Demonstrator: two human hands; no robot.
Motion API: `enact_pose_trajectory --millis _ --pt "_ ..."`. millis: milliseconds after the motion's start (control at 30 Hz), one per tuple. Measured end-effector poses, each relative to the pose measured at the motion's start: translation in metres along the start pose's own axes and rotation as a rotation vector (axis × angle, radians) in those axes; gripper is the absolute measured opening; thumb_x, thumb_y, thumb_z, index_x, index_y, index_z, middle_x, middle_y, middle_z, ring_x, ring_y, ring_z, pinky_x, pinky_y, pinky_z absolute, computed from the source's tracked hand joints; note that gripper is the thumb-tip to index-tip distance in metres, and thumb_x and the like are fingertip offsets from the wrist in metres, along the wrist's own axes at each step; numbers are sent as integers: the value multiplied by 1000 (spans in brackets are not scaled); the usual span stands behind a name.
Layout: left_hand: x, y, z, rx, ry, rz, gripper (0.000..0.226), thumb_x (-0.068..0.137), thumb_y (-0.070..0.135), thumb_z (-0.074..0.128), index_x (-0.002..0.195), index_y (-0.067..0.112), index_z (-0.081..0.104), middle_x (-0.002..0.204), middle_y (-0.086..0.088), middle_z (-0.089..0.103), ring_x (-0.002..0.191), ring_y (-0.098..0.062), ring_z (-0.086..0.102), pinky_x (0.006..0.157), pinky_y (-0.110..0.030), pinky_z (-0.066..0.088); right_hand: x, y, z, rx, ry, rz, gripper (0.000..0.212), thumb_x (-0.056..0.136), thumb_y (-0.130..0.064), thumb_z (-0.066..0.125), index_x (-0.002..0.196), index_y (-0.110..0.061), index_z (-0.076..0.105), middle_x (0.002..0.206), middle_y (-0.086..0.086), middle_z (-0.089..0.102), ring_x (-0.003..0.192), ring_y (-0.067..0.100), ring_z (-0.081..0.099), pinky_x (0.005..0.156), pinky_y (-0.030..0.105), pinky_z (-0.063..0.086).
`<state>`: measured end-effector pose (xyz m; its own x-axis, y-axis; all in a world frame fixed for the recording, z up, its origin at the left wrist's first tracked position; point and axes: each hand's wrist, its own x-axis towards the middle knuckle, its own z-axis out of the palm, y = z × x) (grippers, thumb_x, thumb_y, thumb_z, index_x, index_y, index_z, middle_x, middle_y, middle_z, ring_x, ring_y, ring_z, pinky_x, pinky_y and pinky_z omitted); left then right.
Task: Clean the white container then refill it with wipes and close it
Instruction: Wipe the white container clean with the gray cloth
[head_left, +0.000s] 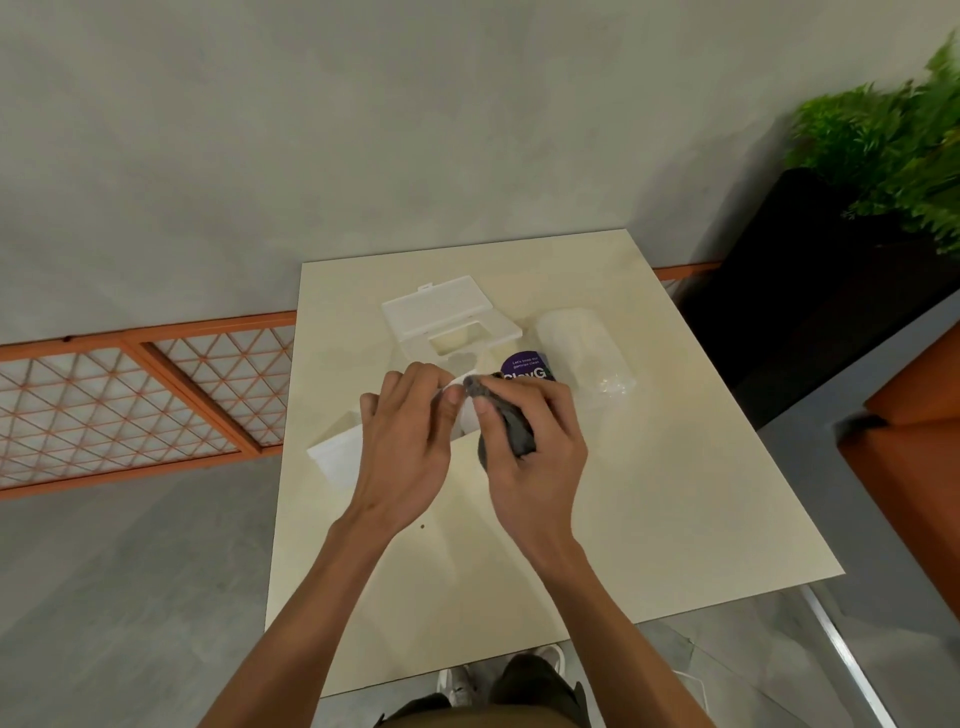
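Note:
The white container (337, 454) lies on the cream table (649, 493), mostly hidden under my left hand (405, 447), which grips its upper edge. My right hand (530, 441) is closed around a dark grey cloth (511, 428) pressed against the container's rim beside my left fingers. The container's white lid (447, 317), with its flip flap raised and a rectangular opening, rests apart at the back of the table. A clear plastic pack of white wipes (587, 353) lies to the right of the lid. A purple-labelled round item (527, 370) sits just behind my right hand.
The table's left edge runs close by the container. An orange lattice railing (140, 395) stands left of the table. A dark planter with green foliage (893, 156) is at the back right, and an orange seat (914, 467) at the right.

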<state>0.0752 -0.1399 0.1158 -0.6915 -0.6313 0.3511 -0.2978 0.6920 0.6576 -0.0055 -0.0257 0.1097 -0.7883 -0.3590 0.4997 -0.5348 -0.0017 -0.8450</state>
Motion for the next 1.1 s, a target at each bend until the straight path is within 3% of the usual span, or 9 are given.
enact_pose_trajectory --millis 133,300,467,567,667,767,967,1100 --pt "0 3 -4 -29 2 24 18 113 33 39 98 26 46 99 13 49 91 -17 40 81 -38 27 15 4 -3 9 46 117 16 103 -16 74 117 -19 81 110 -7 69 100 12 72 87 35 60" --pt "-2 -5 -12 -127 -60 26 22 113 37 38 105 22 52 106 9 55 97 -21 50 84 -33 37 8 -5 -10 -3 -25 15 17 102 -15 74 117 -14 81 108 -5 66 98 6 70 85 24 57" --pt "-4 0 -16 -134 -124 -7 19 113 46 37 100 35 44 80 8 58 78 -15 52 65 -22 37 18 -3 -15 -28 -31 21 17 104 -16 72 118 -15 82 109 -5 69 99 8 71 86 29 59" --pt "-2 3 -19 -174 -130 -1 16 112 45 37 98 37 43 79 16 57 70 -14 51 58 -19 34 10 -12 -16 -62 -48 -115 20 103 -10 72 121 -9 81 112 4 68 102 7 70 91 24 56" --pt "-3 2 -19 -159 -137 12 18 111 47 36 97 38 43 77 15 54 66 -16 49 57 -24 32 16 -9 -18 -92 -50 -182 20 102 -8 74 120 -9 81 111 7 69 101 10 71 91 27 57" --pt "-3 1 -16 -157 -137 10 22 112 47 36 98 33 44 74 3 53 68 -31 51 58 -35 34 16 -7 -18 -111 -25 -137 21 101 -7 76 120 -12 82 111 4 69 100 9 70 89 27 58" --pt "-5 5 -13 -189 -168 35 21 114 37 38 98 27 46 66 -7 47 63 -37 44 62 -34 32 4 -5 -14 -154 1 -276 25 95 1 81 119 -6 82 114 13 69 106 18 71 99 24 56" --pt "-3 3 -15 -171 -129 16 20 117 33 39 99 28 48 72 -1 48 66 -36 45 63 -34 34 4 -1 -12 -183 40 -289 26 94 -2 83 120 -8 82 117 8 74 107 21 69 98 25 55"
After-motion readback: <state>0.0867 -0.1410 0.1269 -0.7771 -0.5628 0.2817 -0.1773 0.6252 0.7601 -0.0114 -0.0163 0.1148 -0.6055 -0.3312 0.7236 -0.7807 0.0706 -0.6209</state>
